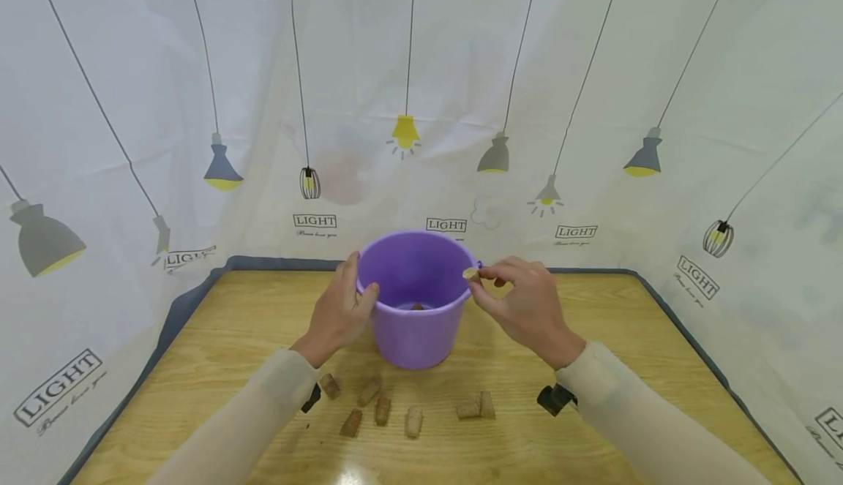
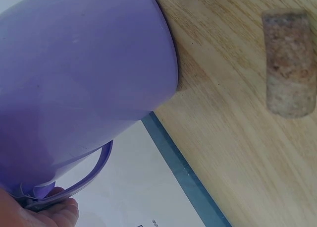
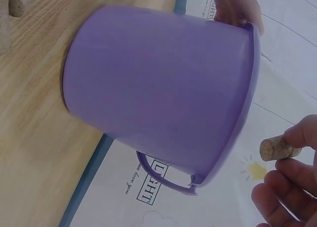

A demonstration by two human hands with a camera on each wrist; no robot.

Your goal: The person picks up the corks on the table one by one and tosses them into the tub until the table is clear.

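A purple bucket (image 1: 416, 339) stands upright on the wooden table, with a bit of brown cork (image 1: 418, 307) showing at its bottom. My left hand (image 1: 339, 314) grips the bucket's left rim, thumb over the edge and fingers outside by the handle (image 2: 94, 175). Between thumb and fingertips, my right hand (image 1: 527, 307) pinches a cork (image 1: 471, 274) right at the bucket's right rim. In the right wrist view that pinched cork (image 3: 277, 148) appears beyond the rim, its light end pointing toward the bucket.
Several loose corks lie in front of the bucket, among them a pale one (image 1: 413, 422) and a darker one (image 1: 352, 422). Two corks (image 1: 469, 410) touch each other farther right. A white cloth printed with lamps (image 1: 408, 53) surrounds the table (image 1: 250, 339) at the back and sides.
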